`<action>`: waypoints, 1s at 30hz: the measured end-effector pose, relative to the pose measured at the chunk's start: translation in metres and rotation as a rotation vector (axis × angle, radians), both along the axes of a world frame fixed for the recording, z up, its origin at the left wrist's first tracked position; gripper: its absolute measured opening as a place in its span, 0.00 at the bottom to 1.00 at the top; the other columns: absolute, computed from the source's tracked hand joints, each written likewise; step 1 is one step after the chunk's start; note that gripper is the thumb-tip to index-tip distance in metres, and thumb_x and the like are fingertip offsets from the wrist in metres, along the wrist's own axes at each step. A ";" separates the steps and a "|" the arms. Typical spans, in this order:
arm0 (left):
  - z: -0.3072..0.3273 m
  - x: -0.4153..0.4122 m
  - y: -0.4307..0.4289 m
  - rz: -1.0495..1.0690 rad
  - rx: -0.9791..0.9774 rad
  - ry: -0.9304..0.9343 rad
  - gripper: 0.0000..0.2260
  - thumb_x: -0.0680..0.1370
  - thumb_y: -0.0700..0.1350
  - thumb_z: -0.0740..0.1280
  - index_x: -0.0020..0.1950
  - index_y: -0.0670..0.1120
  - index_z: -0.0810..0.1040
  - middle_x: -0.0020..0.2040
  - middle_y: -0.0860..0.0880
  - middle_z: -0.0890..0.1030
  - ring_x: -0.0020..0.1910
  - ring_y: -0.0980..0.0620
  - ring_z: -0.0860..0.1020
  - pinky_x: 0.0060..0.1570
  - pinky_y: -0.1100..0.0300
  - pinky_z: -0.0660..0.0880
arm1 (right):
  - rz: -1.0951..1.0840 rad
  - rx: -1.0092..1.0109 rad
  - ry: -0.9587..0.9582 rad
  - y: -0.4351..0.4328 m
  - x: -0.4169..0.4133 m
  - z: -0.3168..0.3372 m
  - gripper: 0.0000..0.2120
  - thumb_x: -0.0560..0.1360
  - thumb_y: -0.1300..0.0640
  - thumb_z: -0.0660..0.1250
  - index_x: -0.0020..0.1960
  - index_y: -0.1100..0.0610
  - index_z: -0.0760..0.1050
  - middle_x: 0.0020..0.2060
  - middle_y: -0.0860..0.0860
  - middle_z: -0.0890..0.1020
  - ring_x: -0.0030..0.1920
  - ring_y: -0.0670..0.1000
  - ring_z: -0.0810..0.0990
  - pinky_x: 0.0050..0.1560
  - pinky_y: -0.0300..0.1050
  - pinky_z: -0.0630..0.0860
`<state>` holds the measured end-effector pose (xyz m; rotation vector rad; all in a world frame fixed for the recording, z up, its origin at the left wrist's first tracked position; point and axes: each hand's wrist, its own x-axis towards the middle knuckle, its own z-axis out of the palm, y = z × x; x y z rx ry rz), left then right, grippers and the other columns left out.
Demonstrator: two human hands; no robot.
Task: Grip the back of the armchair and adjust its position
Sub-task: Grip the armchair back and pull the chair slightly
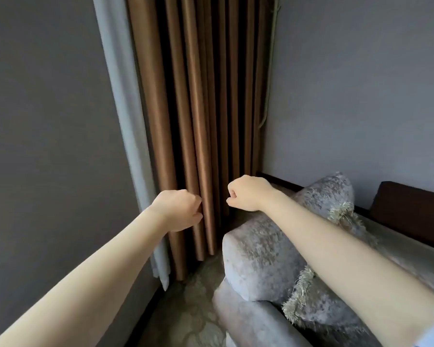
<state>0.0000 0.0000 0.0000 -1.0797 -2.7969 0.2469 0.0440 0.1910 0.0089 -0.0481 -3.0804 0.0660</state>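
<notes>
The grey plush armchair [256, 261] fills the lower right, its rounded padded arm nearest the curtain. My right hand [248, 196] hovers above that padded arm with fingers curled into a fist, holding nothing, and my right forearm crosses over the seat. To the left of the chair, my left hand [178, 211] is also curled into a fist in front of the brown curtain [196, 121]. Its knuckles are beside a curtain fold, and I see nothing gripped. Neither hand touches the chair's dark wooden back edge [409, 204].
A grey fringed cushion [331, 196] lies on the chair under my right arm. Grey walls close in on the left and behind the chair. A pale sheer curtain [125, 121] hangs left of the brown one. A patterned carpet [196, 309] covers the narrow floor strip.
</notes>
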 end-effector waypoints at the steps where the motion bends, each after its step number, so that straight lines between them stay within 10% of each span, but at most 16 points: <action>1: -0.001 -0.021 0.001 -0.035 0.005 0.025 0.09 0.77 0.52 0.58 0.42 0.48 0.70 0.33 0.53 0.69 0.37 0.47 0.70 0.33 0.60 0.65 | -0.010 -0.024 0.002 0.000 -0.021 -0.008 0.08 0.74 0.53 0.60 0.39 0.56 0.72 0.37 0.49 0.78 0.40 0.54 0.77 0.40 0.47 0.73; 14: -0.046 -0.277 0.104 -0.439 0.044 -0.272 0.21 0.77 0.57 0.61 0.67 0.51 0.64 0.40 0.54 0.75 0.43 0.50 0.75 0.38 0.57 0.70 | -0.708 -0.155 0.234 0.067 -0.183 -0.081 0.15 0.77 0.45 0.58 0.54 0.55 0.74 0.49 0.56 0.82 0.49 0.60 0.81 0.40 0.45 0.69; 22: -0.110 -0.330 0.242 -0.757 -0.186 -0.233 0.24 0.76 0.58 0.58 0.70 0.50 0.62 0.62 0.50 0.74 0.57 0.49 0.75 0.51 0.54 0.75 | -1.146 -0.167 0.298 0.184 -0.199 -0.122 0.19 0.76 0.48 0.59 0.61 0.59 0.67 0.55 0.58 0.79 0.53 0.62 0.79 0.43 0.48 0.67; 30: -0.137 -0.395 0.355 -0.859 -0.345 -0.291 0.27 0.77 0.59 0.58 0.73 0.51 0.58 0.66 0.49 0.71 0.63 0.48 0.72 0.61 0.52 0.72 | -1.587 -0.394 0.089 0.281 -0.238 -0.195 0.30 0.74 0.43 0.63 0.69 0.58 0.59 0.66 0.58 0.66 0.66 0.61 0.67 0.57 0.56 0.72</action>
